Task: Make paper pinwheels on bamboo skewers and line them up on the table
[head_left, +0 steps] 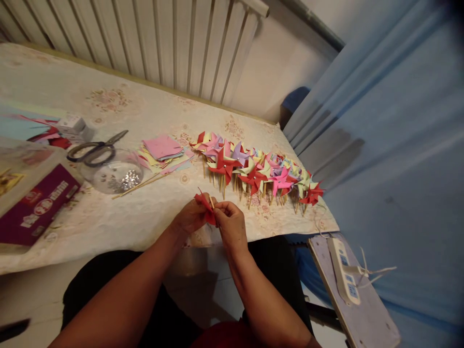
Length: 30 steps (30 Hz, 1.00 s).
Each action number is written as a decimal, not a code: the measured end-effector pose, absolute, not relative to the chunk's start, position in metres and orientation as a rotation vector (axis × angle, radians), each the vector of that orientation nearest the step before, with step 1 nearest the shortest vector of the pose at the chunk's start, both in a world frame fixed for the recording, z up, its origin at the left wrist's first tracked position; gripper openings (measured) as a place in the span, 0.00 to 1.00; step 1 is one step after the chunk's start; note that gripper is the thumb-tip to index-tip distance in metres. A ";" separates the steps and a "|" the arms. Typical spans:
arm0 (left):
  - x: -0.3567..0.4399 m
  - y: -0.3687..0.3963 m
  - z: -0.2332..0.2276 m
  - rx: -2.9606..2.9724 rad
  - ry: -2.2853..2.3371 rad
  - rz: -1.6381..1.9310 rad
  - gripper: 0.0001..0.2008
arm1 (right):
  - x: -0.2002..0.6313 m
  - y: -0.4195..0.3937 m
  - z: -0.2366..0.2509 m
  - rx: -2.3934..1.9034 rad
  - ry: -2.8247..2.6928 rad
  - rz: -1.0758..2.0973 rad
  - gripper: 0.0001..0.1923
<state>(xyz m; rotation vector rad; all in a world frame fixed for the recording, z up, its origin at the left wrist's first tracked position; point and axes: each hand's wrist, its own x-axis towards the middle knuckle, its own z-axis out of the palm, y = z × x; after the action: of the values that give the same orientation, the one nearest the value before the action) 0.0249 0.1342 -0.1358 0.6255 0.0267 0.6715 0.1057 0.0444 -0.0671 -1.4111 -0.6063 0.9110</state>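
Close to the table's front edge, my left hand [191,216] is closed on a red paper pinwheel [208,212]. My right hand [231,223] pinches a thin wooden stick [211,202] whose tip shows against the red paper. Whether a pin joins the two is hidden by my fingers. Several finished paper pinwheels [254,178] on sticks are crowded together on the table beyond my right hand. Left of them lie stacked paper squares [163,146], pink on top, with a few loose sticks [139,185] in front.
A clear round container [97,181] holds shiny metal pins, with scissors [97,149] across its rim. At the left are a plastic box [39,208] with a purple label, a small white box [72,124] and coloured paper scraps. A power strip [344,270] lies on a board at the right.
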 end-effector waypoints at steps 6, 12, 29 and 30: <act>0.025 0.133 -0.134 0.617 0.019 0.679 0.12 | 0.105 0.045 -0.068 -1.400 -0.597 0.915 0.04; 0.025 0.132 -0.132 0.605 0.041 0.679 0.14 | 0.105 0.045 -0.066 -1.406 -0.600 0.915 0.04; 0.026 0.132 -0.135 0.570 0.011 0.678 0.14 | 0.104 0.045 -0.064 -1.408 -0.592 0.915 0.07; 0.026 0.133 -0.135 0.568 0.013 0.678 0.14 | 0.105 0.045 -0.064 -1.411 -0.595 0.912 0.07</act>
<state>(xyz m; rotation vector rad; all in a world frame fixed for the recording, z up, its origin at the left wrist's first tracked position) 0.0259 0.1325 -0.1350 0.5675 0.0133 0.6779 0.1045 0.0452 -0.0636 -1.4110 -0.5948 0.9120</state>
